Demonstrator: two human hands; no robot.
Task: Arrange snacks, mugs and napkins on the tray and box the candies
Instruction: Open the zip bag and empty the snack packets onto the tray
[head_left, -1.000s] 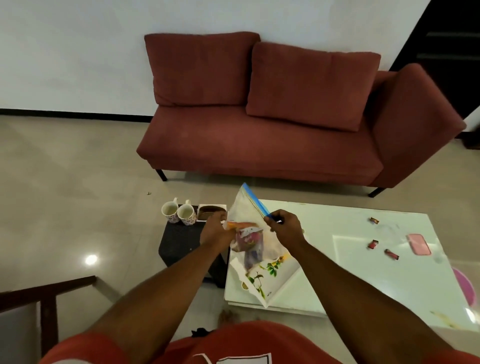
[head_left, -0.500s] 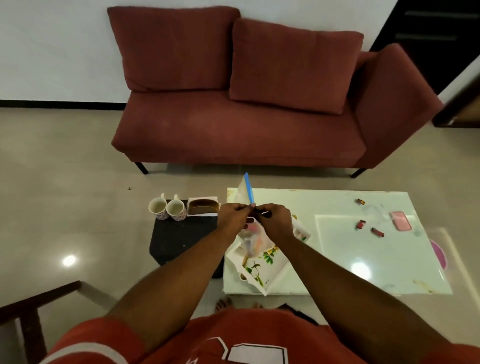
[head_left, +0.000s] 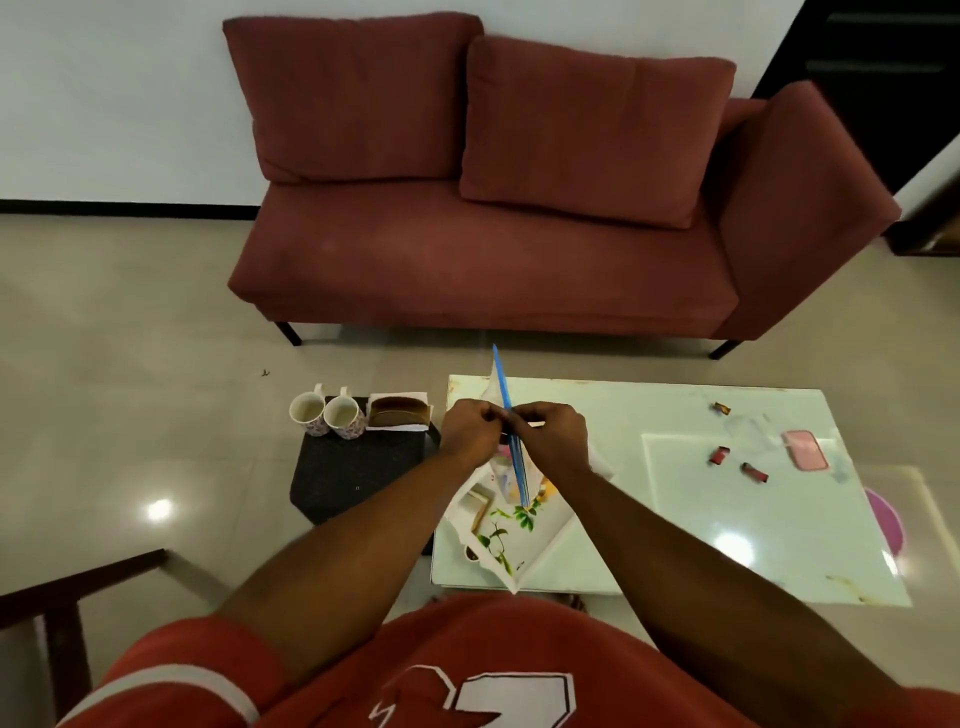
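My left hand and my right hand both pinch the blue zip strip of a clear zip bag, held edge-on above a white floral tray at the white table's left end. Snacks show inside the bag below my hands. Two floral mugs and a brown napkin holder stand on a black stool to the left. Three wrapped candies lie on the table's right half, beside a pink box.
A red sofa stands behind the table. A pink round object shows under the table's right edge. A dark wooden frame is at the lower left, over the tiled floor.
The bag's mouth, spread wide a second ago, is now pressed flat, and my two hands have come together on its blue strip. My view has tipped slightly downward.
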